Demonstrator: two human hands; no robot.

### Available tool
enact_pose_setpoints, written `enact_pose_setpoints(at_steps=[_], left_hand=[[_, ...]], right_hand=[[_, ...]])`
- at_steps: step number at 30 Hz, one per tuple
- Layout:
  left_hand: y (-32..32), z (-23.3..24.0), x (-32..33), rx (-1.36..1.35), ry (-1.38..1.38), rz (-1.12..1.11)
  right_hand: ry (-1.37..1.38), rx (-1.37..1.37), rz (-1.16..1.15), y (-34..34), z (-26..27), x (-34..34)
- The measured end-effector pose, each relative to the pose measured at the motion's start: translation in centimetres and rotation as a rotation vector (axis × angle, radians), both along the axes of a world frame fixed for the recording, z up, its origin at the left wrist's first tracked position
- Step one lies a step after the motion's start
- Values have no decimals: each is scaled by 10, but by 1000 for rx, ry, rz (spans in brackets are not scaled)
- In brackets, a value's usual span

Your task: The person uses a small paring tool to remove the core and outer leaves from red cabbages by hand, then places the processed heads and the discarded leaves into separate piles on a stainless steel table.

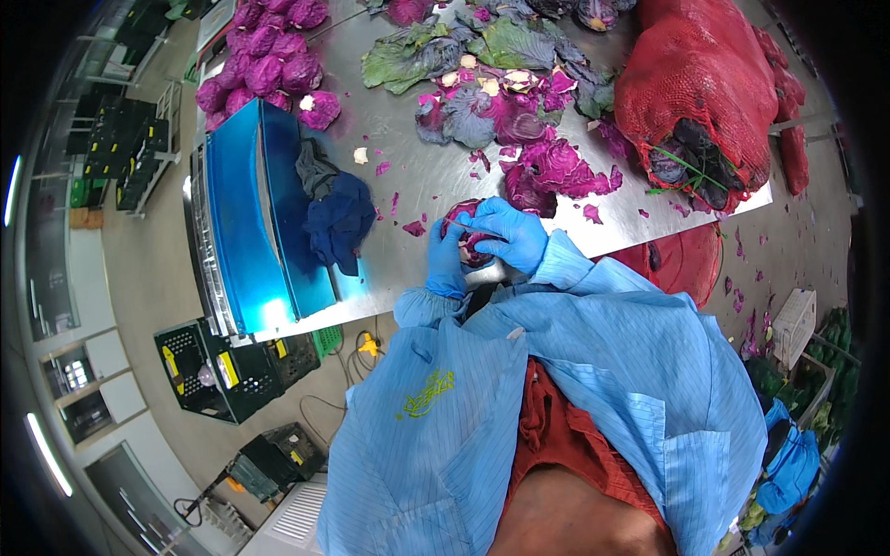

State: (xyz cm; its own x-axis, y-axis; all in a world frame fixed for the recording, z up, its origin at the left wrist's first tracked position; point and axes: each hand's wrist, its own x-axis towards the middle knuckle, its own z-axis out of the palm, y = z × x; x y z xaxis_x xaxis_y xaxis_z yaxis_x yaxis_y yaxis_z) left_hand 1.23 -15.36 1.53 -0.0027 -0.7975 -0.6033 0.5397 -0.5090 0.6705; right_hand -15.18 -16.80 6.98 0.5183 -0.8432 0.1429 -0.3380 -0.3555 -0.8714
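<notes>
A red cabbage [462, 210] rests by the front edge of the steel table, with purple leaf and pale cut parts showing. My left hand [446, 258], in a blue glove, holds it from the left side. In my right hand [513, 233], gloved in blue too, is a small knife [467, 226]; its thin blade lies across the cabbage and its handle is hidden by the fingers. Just beyond my hands lie stripped purple leaves [556, 167]. Small leaf scraps [414, 228] are scattered to the left of the cabbage.
Trimmed red cabbages [264, 69] are piled at far left, behind a shiny blue machine [236, 215]. A dark blue cloth [341, 221] lies against it. Outer leaves [417, 59] cover the back. A red mesh sack [695, 83] of cabbages stands right; black crates [201, 375] sit below left.
</notes>
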Motion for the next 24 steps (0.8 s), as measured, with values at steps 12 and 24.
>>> enact_pose_setpoints(at_steps=[12,24], left_hand=[[4,5,-8,-6,-130,14],[5,-1,-10,47,87,-108]], right_hand=[[-52,-99,12,4,-25,-2],[25,-233,8,17,-24,-12]])
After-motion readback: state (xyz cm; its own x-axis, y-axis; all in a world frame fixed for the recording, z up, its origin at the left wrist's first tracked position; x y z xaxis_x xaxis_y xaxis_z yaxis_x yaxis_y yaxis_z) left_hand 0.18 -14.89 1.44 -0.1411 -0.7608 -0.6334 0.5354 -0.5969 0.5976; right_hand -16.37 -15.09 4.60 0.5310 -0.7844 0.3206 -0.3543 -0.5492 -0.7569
